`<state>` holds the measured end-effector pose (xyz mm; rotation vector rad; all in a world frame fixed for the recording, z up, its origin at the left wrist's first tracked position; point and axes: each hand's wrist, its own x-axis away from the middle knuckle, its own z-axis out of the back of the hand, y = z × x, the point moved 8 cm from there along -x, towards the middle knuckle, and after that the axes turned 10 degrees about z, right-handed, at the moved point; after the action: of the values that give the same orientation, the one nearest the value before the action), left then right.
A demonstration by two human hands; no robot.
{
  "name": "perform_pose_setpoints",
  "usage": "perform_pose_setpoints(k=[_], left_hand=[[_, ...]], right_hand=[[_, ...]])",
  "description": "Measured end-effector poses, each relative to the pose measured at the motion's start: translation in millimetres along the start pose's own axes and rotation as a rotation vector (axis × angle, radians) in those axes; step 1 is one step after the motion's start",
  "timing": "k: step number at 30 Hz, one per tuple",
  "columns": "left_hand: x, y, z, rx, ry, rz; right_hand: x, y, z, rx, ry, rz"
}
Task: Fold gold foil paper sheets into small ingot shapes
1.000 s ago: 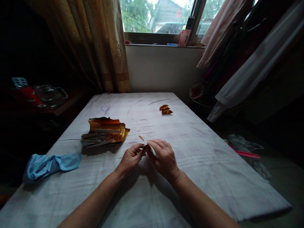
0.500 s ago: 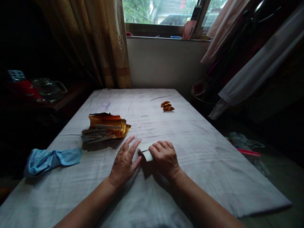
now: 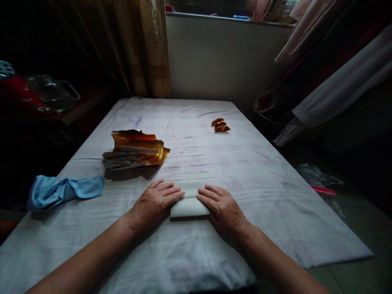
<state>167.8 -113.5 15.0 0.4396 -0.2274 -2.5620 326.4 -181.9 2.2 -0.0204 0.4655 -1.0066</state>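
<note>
A pale sheet of paper (image 3: 189, 207), folded over along its near side, lies on the cloth-covered table in front of me. My left hand (image 3: 157, 201) rests flat on its left part, fingers stretched toward the middle. From the other side my right hand (image 3: 225, 206) presses on its right part, its fingers also extended. A crease runs across the paper between the two sets of fingertips. Beyond my left hand stands a loose stack of gold foil paper sheets (image 3: 136, 149). Several small folded gold foil pieces (image 3: 221, 125) sit together farther back on the right.
A crumpled blue cloth (image 3: 65, 192) lies at the table's left edge. On a dark side table at left stands a glass pitcher (image 3: 52, 93). Clothes (image 3: 343, 90) hang at right, above a plastic bag with a pink handle (image 3: 324, 190) on the floor.
The paper, earlier curled up in my right hand, is now laid out on the table with a fold. Both hands have flattened onto it. The view has tilted downward.
</note>
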Motion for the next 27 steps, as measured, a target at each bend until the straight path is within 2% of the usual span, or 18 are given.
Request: perform_pose_setpoints(k=[7,15,20,27], left_hand=[[17.2,14.8,-3.4,0.017,0.025,0.038],[21.0,9.9,-1.6,0.116,0.052,0.037],[17.9,6.6,3.9,0.199,0.067,0.094],[5.5,-1.9,8.4,0.317,0.114,0.263]], right_hand=[[0.9,-5.1,4.1,-0.046,-0.034,0.000],[2.3,2.7,10.8,-0.211,0.023,-0.070],[2.9,6.5,10.7,-0.208,0.078,-0.097],[-2.3,12.0,13.5,-0.230,0.179,-0.225]])
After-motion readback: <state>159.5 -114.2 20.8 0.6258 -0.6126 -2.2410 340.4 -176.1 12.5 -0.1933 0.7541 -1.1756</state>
